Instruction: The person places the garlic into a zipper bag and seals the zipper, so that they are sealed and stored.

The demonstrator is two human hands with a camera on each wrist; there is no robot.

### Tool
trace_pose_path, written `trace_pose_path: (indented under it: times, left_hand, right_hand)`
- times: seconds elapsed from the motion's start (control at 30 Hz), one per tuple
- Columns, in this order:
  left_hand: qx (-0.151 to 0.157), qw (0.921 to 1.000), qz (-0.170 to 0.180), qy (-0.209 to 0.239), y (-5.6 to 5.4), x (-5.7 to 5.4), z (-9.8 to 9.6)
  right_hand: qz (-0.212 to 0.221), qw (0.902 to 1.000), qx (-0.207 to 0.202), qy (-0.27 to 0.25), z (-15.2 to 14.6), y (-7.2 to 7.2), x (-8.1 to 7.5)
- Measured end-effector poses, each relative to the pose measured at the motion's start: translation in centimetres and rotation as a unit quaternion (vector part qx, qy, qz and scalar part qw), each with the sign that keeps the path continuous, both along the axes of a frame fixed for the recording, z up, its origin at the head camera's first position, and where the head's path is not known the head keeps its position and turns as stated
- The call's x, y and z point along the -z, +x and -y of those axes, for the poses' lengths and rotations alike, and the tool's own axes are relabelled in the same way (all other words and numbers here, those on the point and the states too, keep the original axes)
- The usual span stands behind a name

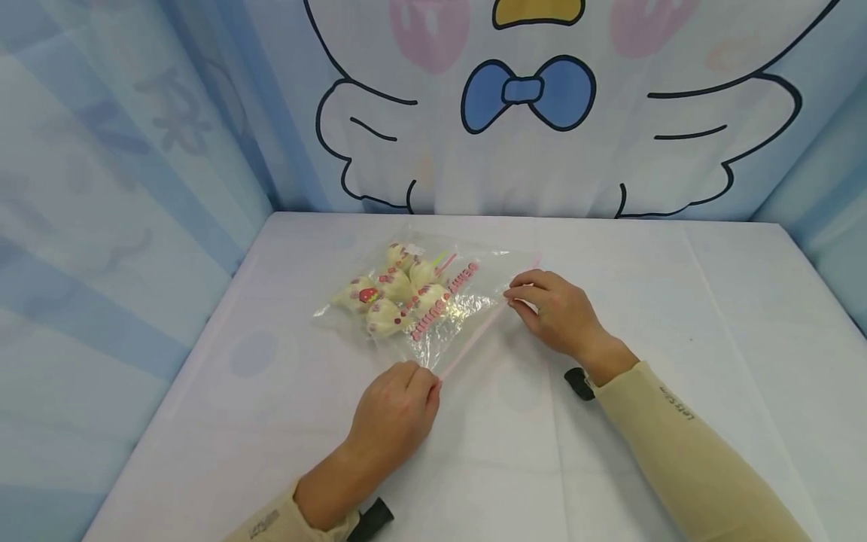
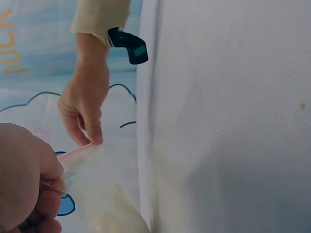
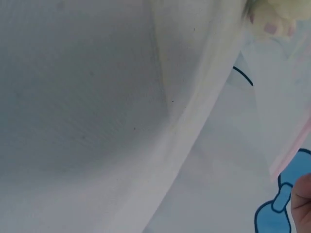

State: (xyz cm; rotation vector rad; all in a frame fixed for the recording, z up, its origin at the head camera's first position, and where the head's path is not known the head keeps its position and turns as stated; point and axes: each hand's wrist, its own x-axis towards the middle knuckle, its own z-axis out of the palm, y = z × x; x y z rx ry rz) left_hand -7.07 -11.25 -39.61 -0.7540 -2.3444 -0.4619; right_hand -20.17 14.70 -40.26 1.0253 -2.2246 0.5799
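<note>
A clear zip bag (image 1: 477, 305) with a pink closing strip and red lettering extends over the white table. Inside it sit several cream-coloured, paw-shaped soft toys (image 1: 395, 284) with pink and red patches. At the near end of the strip, my left hand (image 1: 396, 410) grips the bag's corner with curled fingers. My right hand (image 1: 552, 312) pinches the strip close to its far end between thumb and fingers. The left wrist view shows the pink strip (image 2: 77, 154) stretched between both hands. Only part of my right hand (image 3: 302, 206) shows in the right wrist view.
A white cloth covers the table (image 1: 643, 452). Behind it hangs a curtain (image 1: 528, 165) with a cartoon figure and blue bow, and a pale blue curtain (image 1: 101, 226) hangs at the left. Black camera mounts (image 1: 579, 384) stick out by both cuffs.
</note>
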Motion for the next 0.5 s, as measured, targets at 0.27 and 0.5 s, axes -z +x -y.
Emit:
trace_pose_path:
  times: [0.27, 0.5]
  left_hand:
    - [0.0, 1.0, -0.002, -0.001, 0.05, -0.11, 0.08]
    - [0.001, 1.0, 0.001, -0.002, 0.13, -0.29, 0.17]
  right_hand:
    - [0.003, 0.9996, 0.029, 0.002, -0.26, -0.14, -0.12]
    - [0.013, 0.999, 0.042, 0.004, -0.66, -0.35, -0.34]
